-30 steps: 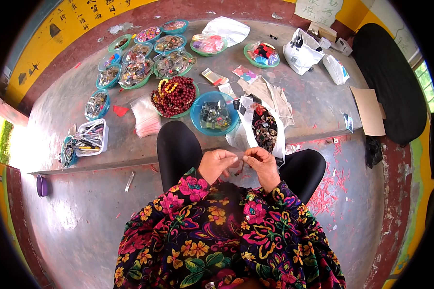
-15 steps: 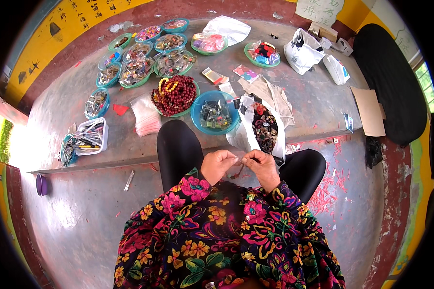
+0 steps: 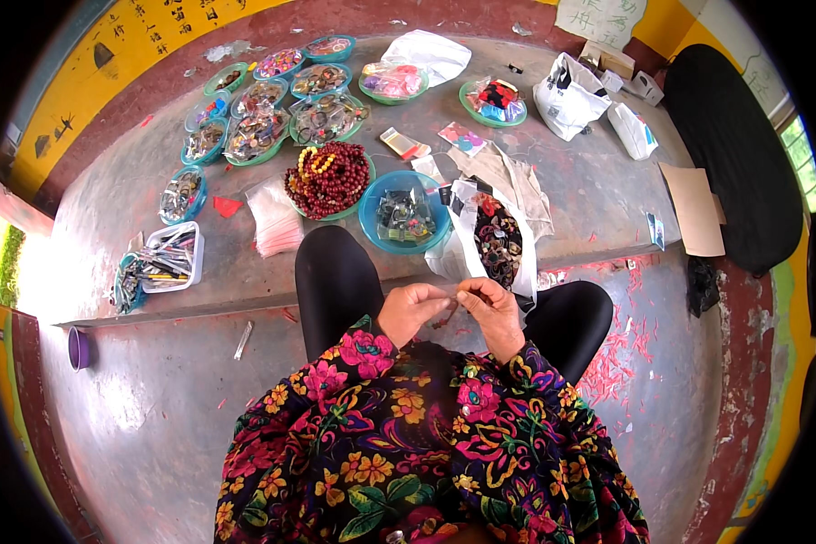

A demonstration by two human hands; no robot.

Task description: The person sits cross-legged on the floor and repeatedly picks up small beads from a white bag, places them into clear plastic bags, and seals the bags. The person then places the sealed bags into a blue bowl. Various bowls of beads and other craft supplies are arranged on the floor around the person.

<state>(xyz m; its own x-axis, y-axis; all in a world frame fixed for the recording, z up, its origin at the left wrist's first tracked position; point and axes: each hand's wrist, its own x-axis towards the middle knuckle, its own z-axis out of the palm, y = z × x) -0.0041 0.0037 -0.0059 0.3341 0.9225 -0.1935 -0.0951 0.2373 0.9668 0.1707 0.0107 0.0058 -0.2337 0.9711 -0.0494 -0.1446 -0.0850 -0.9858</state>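
Note:
My left hand (image 3: 408,311) and my right hand (image 3: 494,317) meet over my lap, thumbs and forefingers pinched together almost tip to tip. Between them a thin dark brown strand (image 3: 445,315), like a bit of cord, dangles below the fingertips; its ends are hidden. Just beyond my right hand stands a white plastic bag (image 3: 458,257), its mouth wide and full of dark, reddish and brown bracelets or similar trinkets (image 3: 500,249). A blue basin (image 3: 369,224) with small bagged pieces is left of that bag.
A basin of dark red bead strings (image 3: 335,186) and clear packing bags (image 3: 275,218) lie on the raised platform. Several basins of bagged trinkets (image 3: 258,131) fill its far left. A white tub of pens (image 3: 197,263) sits near its edge. Red scraps (image 3: 612,354) litter the floor at right.
Both hands stay in the same place with small finger movements. The brown strand hanging between them has shifted slightly upward.

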